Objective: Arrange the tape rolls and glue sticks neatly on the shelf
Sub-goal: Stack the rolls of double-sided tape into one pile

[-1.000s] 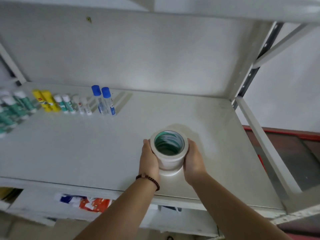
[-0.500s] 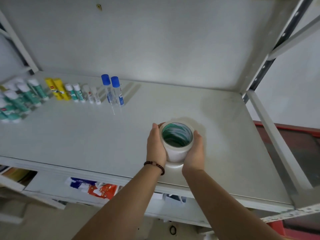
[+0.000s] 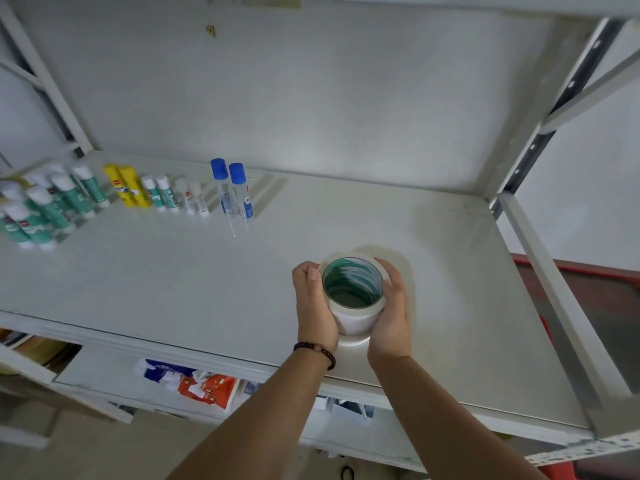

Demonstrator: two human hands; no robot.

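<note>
Head view is showing both hands, left and right, clasping a stack of cream tape rolls with green-printed cores, standing on the white metal shelf.

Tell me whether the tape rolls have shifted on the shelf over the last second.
No. The tape rolls keep their spot relative to the blue-capped glue sticks and shelf edge; only the camera moved.

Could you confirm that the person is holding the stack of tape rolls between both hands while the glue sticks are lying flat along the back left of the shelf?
Not quite: in the head view the glue sticks stand upright, not flat. Both hands, left hand and right hand, do hold the tape rolls.
</note>
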